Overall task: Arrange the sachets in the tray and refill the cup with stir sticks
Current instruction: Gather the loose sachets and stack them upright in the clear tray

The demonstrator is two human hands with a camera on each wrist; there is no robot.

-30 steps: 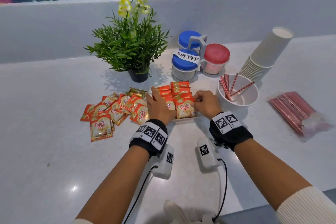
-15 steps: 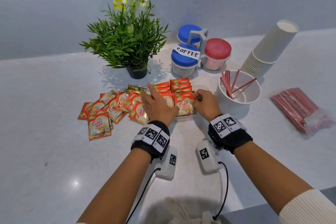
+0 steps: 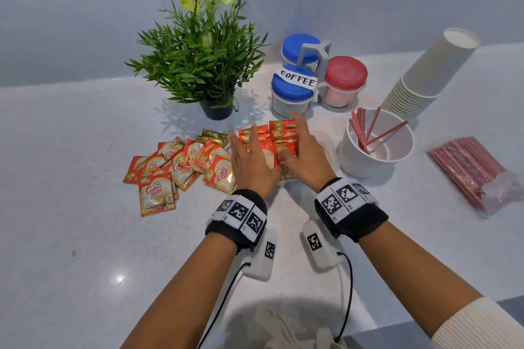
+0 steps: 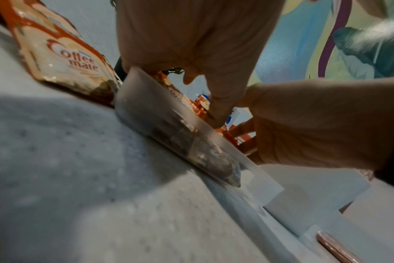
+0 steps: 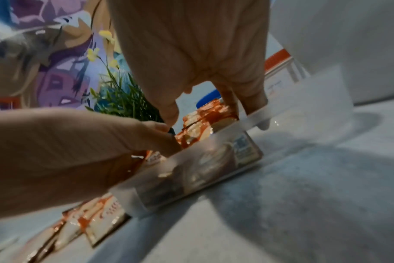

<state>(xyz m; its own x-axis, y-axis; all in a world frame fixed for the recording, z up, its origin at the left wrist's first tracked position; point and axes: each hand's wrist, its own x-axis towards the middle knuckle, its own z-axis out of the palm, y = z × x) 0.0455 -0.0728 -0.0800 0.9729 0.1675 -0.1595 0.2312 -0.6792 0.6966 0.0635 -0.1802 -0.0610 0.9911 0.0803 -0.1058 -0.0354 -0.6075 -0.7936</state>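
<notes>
A translucent tray (image 3: pixel 328 142) stands mid-counter, packed with upright orange sachets (image 3: pixel 282 129). My left hand (image 3: pixel 249 151) lies over the tray's left rows with its fingers straight. My right hand (image 3: pixel 302 144) lies over the right rows, fingers stretched forward onto the sachet tops. In the left wrist view the left hand's fingers (image 4: pixel 220 99) point down onto sachets behind the tray wall (image 4: pixel 160 124). The right wrist view shows the right hand (image 5: pixel 198 71) above the tray (image 5: pixel 191 170). Several loose Coffee mate sachets (image 3: pixel 181 163) lie to the left. A white cup (image 3: pixel 357 163) holds several red stir sticks (image 3: pixel 365 130).
A sealed pack of red stir sticks (image 3: pixel 469 171) lies at the right. A leaning stack of paper cups (image 3: pixel 425 73) stands behind the white cup. Lidded jars (image 3: pixel 295 88) labelled coffee and a potted plant (image 3: pixel 204 59) stand behind the tray, before a raised ledge.
Both hands were curled at the tray's near end; now their fingers stretch forward flat over the sachet rows. The view has shifted slightly.
</notes>
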